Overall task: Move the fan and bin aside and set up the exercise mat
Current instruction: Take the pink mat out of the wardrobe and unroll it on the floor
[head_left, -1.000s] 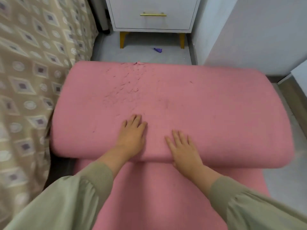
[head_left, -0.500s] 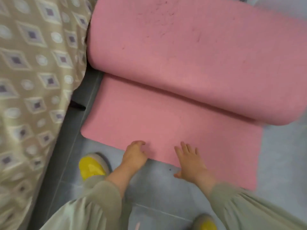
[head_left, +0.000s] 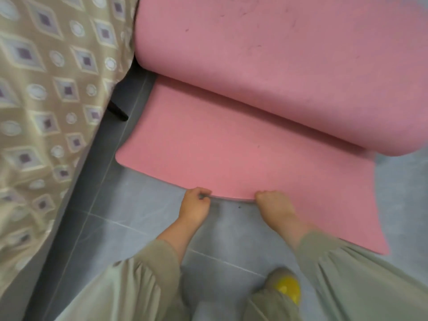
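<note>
Head view | mat [head_left: 231, 158] partly unrolled on floor [head_left: 148, 218], most of it yet to unroll | left grip [head_left: 195, 203], right grip [head_left: 274, 205] both pinching its near edge | fan, bin out of sight

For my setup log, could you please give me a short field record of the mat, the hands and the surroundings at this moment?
mat: pink exercise mat, partly unrolled on the grey tiled floor
roll: rolled part lies at the far end, beside the bed
left hand: grips the mat's near edge
right hand: grips the same edge
bed: patterned cover, on the left
foot: yellow shoe on the floor
</note>
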The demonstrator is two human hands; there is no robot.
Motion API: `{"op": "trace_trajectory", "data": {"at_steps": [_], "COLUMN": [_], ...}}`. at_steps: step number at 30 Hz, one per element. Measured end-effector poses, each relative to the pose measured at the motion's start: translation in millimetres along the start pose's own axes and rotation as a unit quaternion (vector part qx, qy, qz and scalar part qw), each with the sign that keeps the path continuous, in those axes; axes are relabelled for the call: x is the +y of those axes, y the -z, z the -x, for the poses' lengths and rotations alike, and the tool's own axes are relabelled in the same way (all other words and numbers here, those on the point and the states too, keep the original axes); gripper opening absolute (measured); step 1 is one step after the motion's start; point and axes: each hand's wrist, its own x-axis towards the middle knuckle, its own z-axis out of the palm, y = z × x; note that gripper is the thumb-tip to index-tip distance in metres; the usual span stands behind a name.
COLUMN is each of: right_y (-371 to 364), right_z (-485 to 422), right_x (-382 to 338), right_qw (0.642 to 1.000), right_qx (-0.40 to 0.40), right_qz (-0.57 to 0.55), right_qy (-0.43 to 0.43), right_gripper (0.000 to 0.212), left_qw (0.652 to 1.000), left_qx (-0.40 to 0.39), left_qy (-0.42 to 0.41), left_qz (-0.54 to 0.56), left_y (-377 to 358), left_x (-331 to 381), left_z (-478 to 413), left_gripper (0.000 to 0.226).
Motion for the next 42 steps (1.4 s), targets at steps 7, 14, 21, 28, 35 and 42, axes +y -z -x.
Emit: {"op": "trace_trajectory", "data": {"at_steps": [7,14,21,28,35,42], "right_y": [41,47,26,-3,-48,-116], "right_z": [109,199,276,337,398,458], "right_x": [3,-2,-38,-101,-142,-195], "right_qw": [0.999,0.998,0.996,0.985,0.961,0.942], "right_qx": [-0.036,-0.026,-0.024,-0.021,-0.015,-0.043], "right_qz": [-0.014,-0.007,-0.024,0.005,0.075,0.076], "right_qy": [0.013,0.060,0.087,0.171,0.264,0.325], "right_gripper": [0.035,0.044,0.059,0.063,0.063,0.057], "left_qw": [0.999,0.995,0.992,0.977,0.903,0.850], "left_qx": [0.031,0.071,0.090,0.096,0.222,0.274], "left_qy": [-0.003,0.025,0.003,0.055,0.163,0.224], "left_qz": [0.029,0.069,0.091,0.184,0.331,0.389], "left_y": [31,37,54,74,24,-19], "left_x": [22,14,-36,-102,-168,-259], "left_z": [103,204,297,386,499,587], "left_gripper": [0.025,0.025,0.026,0.029,0.035,0.035]}}
